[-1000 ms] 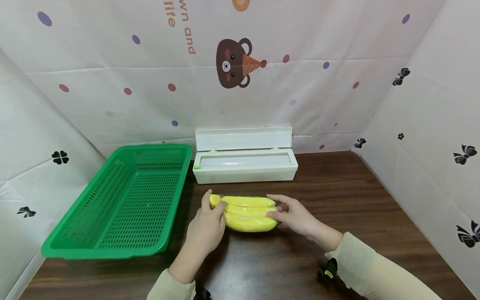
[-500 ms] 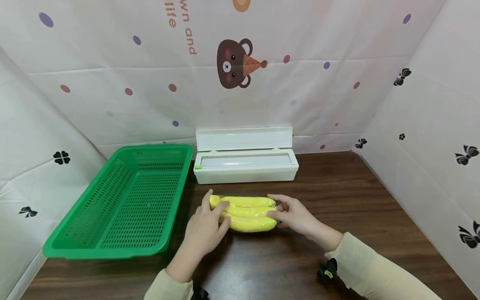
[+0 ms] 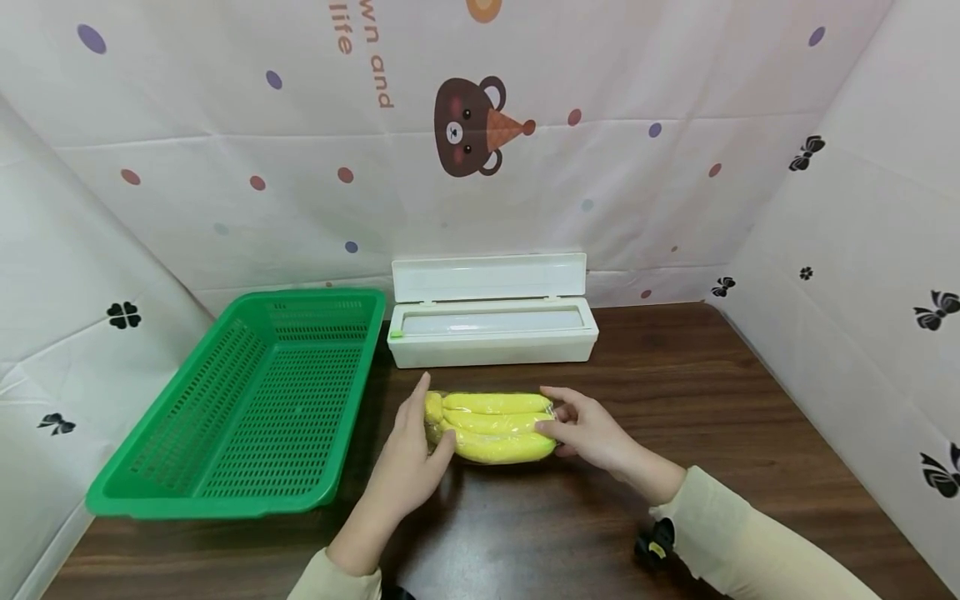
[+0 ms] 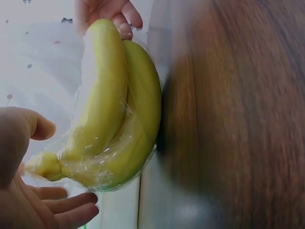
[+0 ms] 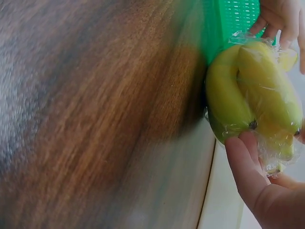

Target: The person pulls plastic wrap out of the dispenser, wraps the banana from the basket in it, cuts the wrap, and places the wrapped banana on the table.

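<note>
A bunch of yellow bananas (image 3: 495, 427) in clear plastic wrap lies on the wooden table, its stem end to the left. Around that stem end my left hand (image 3: 405, 458) is spread, thumb on the near side and fingers on the far side. In the left wrist view, the thumb (image 4: 43, 128) stands apart from the wrapped bananas (image 4: 102, 95), with the fingers below the stem. My right hand (image 3: 592, 435) holds the tip end, thumb over the top. The right wrist view has its fingers (image 5: 243, 164) against the dark tips, where the film bunches up.
Left of the bananas stands a green plastic basket (image 3: 206, 506) with slotted walls. Behind them is a white cling film dispenser box (image 3: 491, 350), its lid (image 3: 487, 279) raised. Patterned white sheets (image 3: 637, 208) enclose the table (image 3: 675, 358) at the back and sides.
My left fingers and thumb have spread and drawn back from the top of the bananas to the stem end, now covered by film. The right hand keeps its place at the tips.
</note>
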The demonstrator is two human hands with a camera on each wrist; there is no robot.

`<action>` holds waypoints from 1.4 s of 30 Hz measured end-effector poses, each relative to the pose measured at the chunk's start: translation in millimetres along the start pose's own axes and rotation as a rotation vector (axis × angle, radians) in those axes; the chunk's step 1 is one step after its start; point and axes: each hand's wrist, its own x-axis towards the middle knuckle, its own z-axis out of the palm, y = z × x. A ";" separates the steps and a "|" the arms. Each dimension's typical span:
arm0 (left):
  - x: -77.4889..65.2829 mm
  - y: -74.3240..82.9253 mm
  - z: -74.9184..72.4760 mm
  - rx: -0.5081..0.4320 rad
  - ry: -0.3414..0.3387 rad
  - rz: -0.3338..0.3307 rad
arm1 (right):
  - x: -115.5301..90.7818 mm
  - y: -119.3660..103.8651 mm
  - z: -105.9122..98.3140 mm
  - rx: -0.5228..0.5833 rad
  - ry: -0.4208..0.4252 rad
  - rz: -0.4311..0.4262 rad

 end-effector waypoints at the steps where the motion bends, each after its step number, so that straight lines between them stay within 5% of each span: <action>1: 0.0 -0.1 -0.1 -0.029 -0.003 -0.014 | -0.2 0.0 0.0 0.002 0.002 0.003; 15: 2.9 2.2 3.7 -0.122 0.024 -0.025 | -2.8 1.8 -2.3 0.033 0.019 -0.022; 42: 14.0 13.0 10.8 -0.211 -0.090 0.004 | -4.7 7.2 -21.4 0.034 0.086 -0.022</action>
